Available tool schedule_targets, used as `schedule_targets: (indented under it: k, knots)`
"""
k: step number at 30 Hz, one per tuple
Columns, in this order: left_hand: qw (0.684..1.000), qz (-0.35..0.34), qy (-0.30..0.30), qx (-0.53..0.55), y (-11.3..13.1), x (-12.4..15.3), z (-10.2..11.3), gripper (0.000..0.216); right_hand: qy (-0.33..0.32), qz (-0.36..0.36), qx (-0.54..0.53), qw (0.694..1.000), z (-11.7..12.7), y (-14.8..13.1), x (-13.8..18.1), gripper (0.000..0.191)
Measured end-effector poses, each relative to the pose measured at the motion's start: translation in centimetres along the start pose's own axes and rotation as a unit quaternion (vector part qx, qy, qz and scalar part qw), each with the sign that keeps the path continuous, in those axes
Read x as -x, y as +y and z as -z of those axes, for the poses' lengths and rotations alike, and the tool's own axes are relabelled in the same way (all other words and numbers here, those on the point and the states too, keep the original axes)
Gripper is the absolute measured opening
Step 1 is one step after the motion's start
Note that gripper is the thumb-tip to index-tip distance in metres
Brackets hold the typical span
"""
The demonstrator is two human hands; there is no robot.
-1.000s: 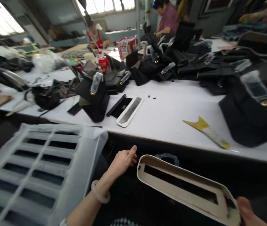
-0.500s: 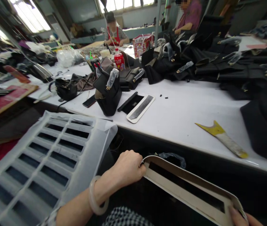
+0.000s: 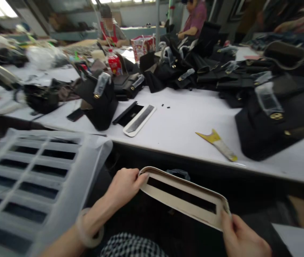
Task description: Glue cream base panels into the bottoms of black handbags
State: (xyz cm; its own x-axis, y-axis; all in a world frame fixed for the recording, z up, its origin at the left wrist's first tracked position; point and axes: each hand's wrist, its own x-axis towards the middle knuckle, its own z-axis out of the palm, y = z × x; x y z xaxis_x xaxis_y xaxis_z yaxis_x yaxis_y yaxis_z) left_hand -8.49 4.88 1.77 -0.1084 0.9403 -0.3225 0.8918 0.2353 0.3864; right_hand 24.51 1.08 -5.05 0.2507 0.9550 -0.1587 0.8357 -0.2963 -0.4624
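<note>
I hold a long beige bag panel (image 3: 180, 205) in front of me, below the table edge. It has rounded corners, a raised rim and a long dark slot along its middle. My left hand (image 3: 125, 185) pinches its left end, thumb on the inside face. At the other end my right hand (image 3: 237, 233) grips the corner, thumb also on the inside. Just behind the panel a piece of clear plastic wrap (image 3: 179, 174) shows. What lies below the panel is too dark to make out.
A white table (image 3: 173, 132) bears a yellow-ended notched tool (image 3: 217, 144), a white-edged strip (image 3: 140, 121) and black bags (image 3: 272, 114) with plastic-wrapped handles. A slotted white rack (image 3: 69, 178) stands at left. A red bottle (image 3: 114, 63) and two people are farther back.
The view has swung right, so things on the table sit farther left. The panel has come more fully into view, and my right hand shows more. Both hands keep their hold.
</note>
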Motion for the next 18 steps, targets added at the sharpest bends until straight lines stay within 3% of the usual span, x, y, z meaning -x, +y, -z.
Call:
schedule_targets:
  k: [6,12,18]
  knots:
    - [1.000,-0.004,-0.024,0.018,-0.9,0.5,0.1,0.041,0.014,-0.055,-0.027,0.998,1.2,-3.4,0.8,0.046]
    - [0.999,0.007,0.001,-0.054,-0.7,-0.4,-0.8,0.038,0.025,-0.045,-0.028,0.998,1.1,-2.7,1.3,0.044]
    - [0.999,-0.004,-0.016,-0.037,-0.5,-0.9,-1.1,0.035,0.014,0.016,0.045,0.999,1.1,-2.0,1.0,0.039]
